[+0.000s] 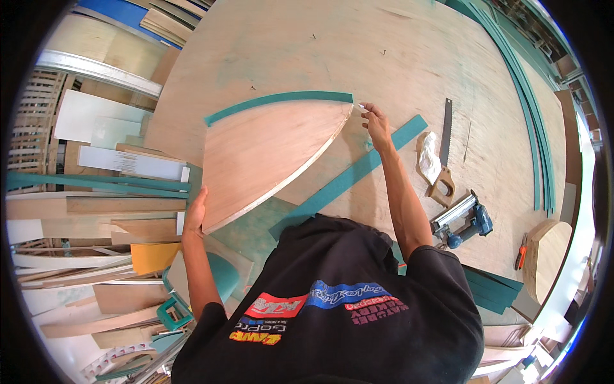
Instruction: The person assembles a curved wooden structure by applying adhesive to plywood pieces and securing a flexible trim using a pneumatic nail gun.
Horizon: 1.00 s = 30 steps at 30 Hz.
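A curved plywood panel (268,153) tapers to a point at its right end and lies in front of me over the large worktable. Along its far edge runs a bent green strip (281,98). My left hand (194,216) grips the panel's lower left corner, fingers partly hidden by the wood. Just right of the pointed tip is my right hand (376,123), its fingers pinched together around something small and whitish that I cannot make out. Beneath my right forearm a straight green board (358,171) lies diagonally on the table.
To the right lie a handsaw (443,150), a crumpled white plastic bag (429,157), a blue nail gun (470,221) and orange-handled pliers (521,251). Long green strips (524,109) line the table's far right. Stacked wood offcuts (121,217) crowd the left side. Several nails dot the tabletop.
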### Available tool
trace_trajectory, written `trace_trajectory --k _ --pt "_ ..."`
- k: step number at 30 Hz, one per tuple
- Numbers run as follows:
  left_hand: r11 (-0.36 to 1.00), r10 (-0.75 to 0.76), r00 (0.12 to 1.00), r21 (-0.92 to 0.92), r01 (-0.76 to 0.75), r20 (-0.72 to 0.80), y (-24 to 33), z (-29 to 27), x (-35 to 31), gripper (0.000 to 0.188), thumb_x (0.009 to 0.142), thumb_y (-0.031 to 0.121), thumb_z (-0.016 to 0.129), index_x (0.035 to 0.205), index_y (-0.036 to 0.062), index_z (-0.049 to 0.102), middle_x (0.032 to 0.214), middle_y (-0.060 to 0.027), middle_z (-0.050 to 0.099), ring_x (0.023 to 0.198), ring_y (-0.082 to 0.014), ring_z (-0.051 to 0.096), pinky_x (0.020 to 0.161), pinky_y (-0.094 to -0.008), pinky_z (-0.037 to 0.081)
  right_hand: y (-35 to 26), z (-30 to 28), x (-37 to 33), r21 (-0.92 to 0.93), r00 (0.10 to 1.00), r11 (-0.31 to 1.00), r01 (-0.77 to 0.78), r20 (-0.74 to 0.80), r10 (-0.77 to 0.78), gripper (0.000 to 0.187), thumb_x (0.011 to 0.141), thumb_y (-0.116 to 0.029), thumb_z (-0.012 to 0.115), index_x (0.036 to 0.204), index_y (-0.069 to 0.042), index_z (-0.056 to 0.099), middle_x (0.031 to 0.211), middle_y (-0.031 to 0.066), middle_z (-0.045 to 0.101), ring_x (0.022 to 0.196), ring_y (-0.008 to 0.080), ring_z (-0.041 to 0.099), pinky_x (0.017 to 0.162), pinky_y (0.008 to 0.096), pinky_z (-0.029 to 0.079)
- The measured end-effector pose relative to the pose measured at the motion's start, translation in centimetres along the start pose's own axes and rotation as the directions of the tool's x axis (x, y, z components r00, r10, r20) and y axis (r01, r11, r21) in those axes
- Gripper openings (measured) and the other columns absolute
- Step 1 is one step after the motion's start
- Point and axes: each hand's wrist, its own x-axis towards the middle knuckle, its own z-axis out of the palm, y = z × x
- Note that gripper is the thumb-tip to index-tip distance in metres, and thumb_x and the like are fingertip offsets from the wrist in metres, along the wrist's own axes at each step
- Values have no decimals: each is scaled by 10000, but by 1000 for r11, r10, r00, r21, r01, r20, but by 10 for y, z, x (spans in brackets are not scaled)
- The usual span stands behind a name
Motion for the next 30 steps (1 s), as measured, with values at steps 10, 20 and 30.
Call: trace_trajectory --k 10,20,30 --pt "992 -52 998 109 56 -42 33 27 -26 690 1013 488 557 1494 6 442 1512 -98 478 1359 -205 469 1102 -336 386 6 0 39 67 998 996 -56 27 54 345 947 -108 442 1193 -110 683 1091 -13 631 964 119 558 798 306 491" --pt "998 -41 998 49 43 -53 26 18 -15 668 994 458 616 1462 1 480 1455 -91 534 1323 -203 505 1079 -332 407 0 -2 52 37 997 999 -19 74 16 349 921 -98 459 1164 -112 709 991 -25 625 910 94 532 772 283 478" --pt "992 -86 990 83 95 -108 29 26 -26 679 1005 502 573 1453 1 480 1402 -120 574 1221 -191 571 1011 -309 455 1 -6 43 -413 960 868 276 68 -273 384 917 -51 418 1148 -32 724 1069 188 733 1013 307 698 922 367 519"
